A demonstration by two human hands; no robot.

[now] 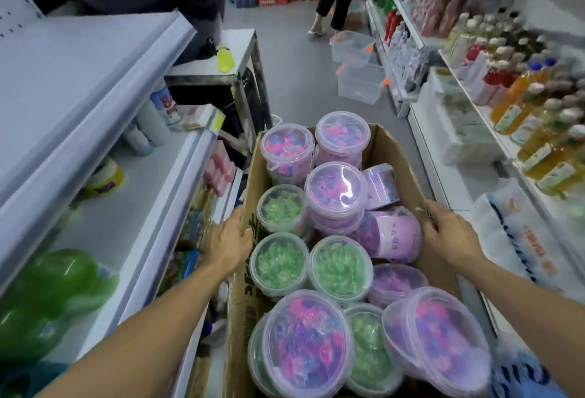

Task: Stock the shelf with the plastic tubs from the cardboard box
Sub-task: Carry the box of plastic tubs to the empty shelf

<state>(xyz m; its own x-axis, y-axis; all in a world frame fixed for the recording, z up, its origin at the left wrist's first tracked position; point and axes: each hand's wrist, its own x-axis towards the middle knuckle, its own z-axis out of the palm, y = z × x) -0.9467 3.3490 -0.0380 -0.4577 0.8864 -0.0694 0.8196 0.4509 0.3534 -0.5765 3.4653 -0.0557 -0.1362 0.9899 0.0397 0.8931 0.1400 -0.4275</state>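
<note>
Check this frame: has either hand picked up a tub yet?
No. The left hand and right hand grip opposite walls of the cardboard box, touching no tub.

You are looking at a white shelf on your left; green bottles, a yellow tub and white cans are standing on it.

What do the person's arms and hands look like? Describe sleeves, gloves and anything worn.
Both forearms are bare up to the frame edge, with no sleeve in view. The left hand and the right hand wear no gloves. No watch, bracelet or ring shows on either wrist or on the visible fingers.
</note>
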